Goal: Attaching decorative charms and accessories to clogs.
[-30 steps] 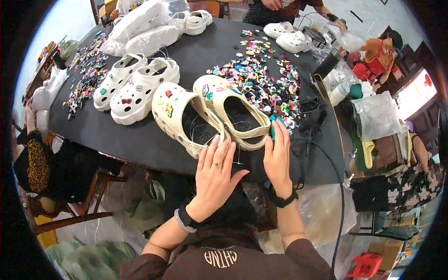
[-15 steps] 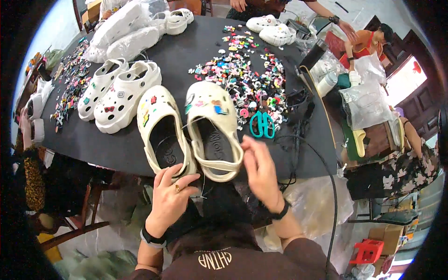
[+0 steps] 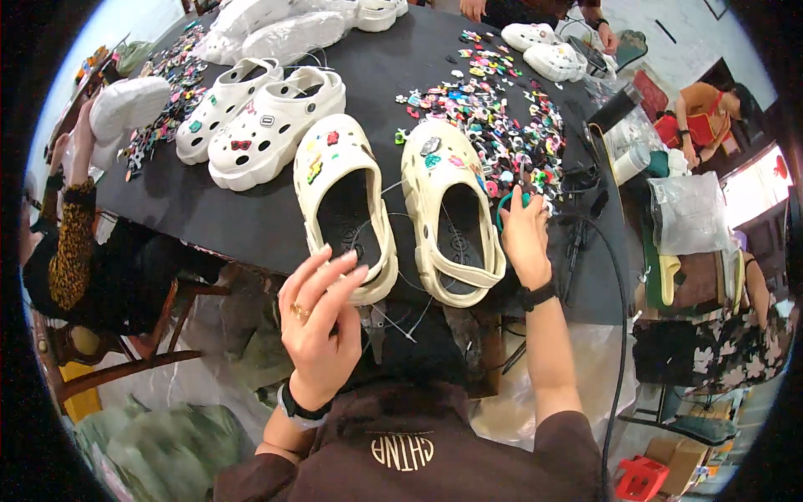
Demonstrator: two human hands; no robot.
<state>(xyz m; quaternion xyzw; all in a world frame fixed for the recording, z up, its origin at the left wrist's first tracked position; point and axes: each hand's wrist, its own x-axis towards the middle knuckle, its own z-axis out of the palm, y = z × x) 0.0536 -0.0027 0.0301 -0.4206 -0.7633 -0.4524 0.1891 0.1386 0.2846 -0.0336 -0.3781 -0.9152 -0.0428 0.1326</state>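
Note:
A pair of cream clogs with colourful charms lies at the table's near edge, a left clog [image 3: 311,197] and a right clog [image 3: 421,205]. A thin clear loop joins them, and its ends hang past the edge. My left hand [image 3: 318,322] is open over the heel of the left clog, fingers spread. Just right of the other clog, my right hand [image 3: 527,238] closes on teal-handled scissors [image 3: 503,213], which its fingers mostly hide. Behind the scissors spreads a pile of small shoe charms [image 3: 519,134].
White clogs [image 3: 280,138] with charms stand to the left, wrapped soles [image 3: 293,38] behind them. More white clogs [image 3: 552,58] sit far right. A black cable [image 3: 615,276] runs down the right side. At left, another person's hands [image 3: 82,142] hold a white shoe [image 3: 125,113].
My right hand has moved from the right clog to the scissors and taken hold of them. My left hand has lifted off the left clog's heel. The two clogs stand farther apart.

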